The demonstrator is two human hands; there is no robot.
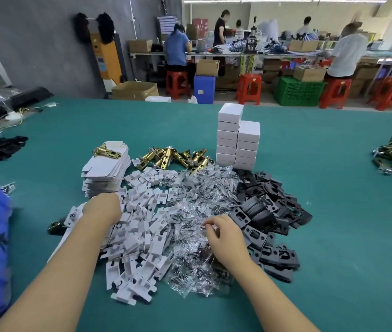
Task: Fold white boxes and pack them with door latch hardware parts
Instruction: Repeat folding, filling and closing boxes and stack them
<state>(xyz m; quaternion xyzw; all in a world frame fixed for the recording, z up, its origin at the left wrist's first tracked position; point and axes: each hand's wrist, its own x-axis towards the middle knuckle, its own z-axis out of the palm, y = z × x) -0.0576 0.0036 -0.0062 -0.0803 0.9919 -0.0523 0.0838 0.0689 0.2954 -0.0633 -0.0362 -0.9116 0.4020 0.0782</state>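
Two bare hands are shown over a heap of latch hardware spread on the green surface [310, 164]. The right hand [223, 233] is lowered onto the pile of clear screw bags [197, 207], its fingers [208, 225] drawn narrow in a pinch at the top of the pile; a bag appears to be taken between them, though which bag cannot be told. The left hand [101, 209] is laid knuckles-up at the far-left edge of the white card inserts [142, 238], and its fingers are hidden, so their state cannot be told; a partly folded white box [70, 220] seems to be pressed beneath it. The relation that matters is judged to be sideways: the box lies to the left of the pinched bag, across the inserts. The black strike plates [269, 224] lie just right of the right hand, the brass latch bolts [173, 156] beyond the piles, the flat box blanks [106, 171] ahead of the left hand, and the finished boxes [238, 140] stacked behind.
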